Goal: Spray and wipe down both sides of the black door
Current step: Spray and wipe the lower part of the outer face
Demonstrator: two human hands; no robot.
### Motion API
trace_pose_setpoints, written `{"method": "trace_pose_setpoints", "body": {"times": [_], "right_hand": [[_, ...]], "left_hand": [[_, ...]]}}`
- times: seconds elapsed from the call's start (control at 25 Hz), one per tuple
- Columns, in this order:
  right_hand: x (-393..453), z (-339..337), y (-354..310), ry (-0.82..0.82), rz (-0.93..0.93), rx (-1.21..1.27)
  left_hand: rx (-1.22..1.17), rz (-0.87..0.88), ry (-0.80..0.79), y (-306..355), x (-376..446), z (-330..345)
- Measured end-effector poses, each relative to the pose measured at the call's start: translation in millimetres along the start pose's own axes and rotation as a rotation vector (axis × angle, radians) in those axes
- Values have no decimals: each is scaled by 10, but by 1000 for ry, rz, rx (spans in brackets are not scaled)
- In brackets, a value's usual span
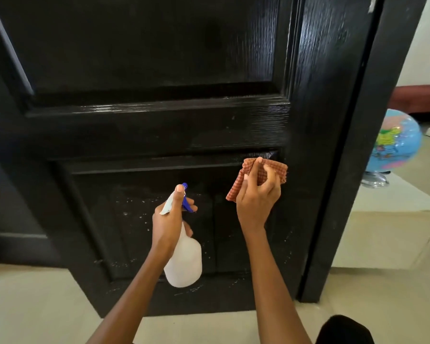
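The left hand (170, 219) grips a spray bottle (183, 261) before the black door (159, 130), nozzle toward its droplet-speckled lower panel. The right hand (257, 194) pinches a checked cloth (276, 170) against that panel's upper right corner. Left unwiped, droplets may run down onto the floor (35, 306).

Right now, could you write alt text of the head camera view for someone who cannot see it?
A person's right hand presses a checked orange cloth to a black door's lower panel while the left hand holds a white spray bottle. A globe sits beyond the doorway.
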State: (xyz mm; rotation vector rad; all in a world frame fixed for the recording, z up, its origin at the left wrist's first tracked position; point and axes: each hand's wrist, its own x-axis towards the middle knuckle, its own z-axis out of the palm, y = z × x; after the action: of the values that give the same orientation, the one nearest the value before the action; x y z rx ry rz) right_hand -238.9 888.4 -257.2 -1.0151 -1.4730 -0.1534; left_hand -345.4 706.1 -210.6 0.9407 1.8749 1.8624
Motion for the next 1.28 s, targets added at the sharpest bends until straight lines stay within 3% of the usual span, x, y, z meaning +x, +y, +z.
{"method": "trace_pose_setpoints", "body": {"times": [0.2, 0.36, 0.4, 0.52, 0.68, 0.8, 0.96, 1.08, 1.16, 1.28], "right_hand": [[-131, -3, -44, -49, 7, 126], [-388, 188, 259, -325, -528, 22], [-359, 172, 415, -355, -578, -1], [-219, 26, 724, -282, -456, -38], [136, -2, 549, -204, -283, -5], [-81, 68, 592, -263, -199, -6], [-1167, 14, 1284, -436, -219, -58], [-1640, -40, 1459, -533, -124, -79], [-1594, -33, 1340, -546, -78, -80], [-1015, -22, 1095, -453, -152, -68]], "left_hand": [[55, -28, -1, -143, 4, -49], [28, -37, -2, -240, -1, 19], [16, -38, -5, -247, -6, 51], [-1, -55, -41, -240, -41, 182], [8, -52, -70, -230, -57, 374], [26, -73, -75, -312, -80, 529], [44, -77, -80, -390, -159, 673], [74, -87, -88, -423, -242, 692], [86, -89, -90, -423, -290, 704], [82, -62, -98, -361, -306, 752]]}}
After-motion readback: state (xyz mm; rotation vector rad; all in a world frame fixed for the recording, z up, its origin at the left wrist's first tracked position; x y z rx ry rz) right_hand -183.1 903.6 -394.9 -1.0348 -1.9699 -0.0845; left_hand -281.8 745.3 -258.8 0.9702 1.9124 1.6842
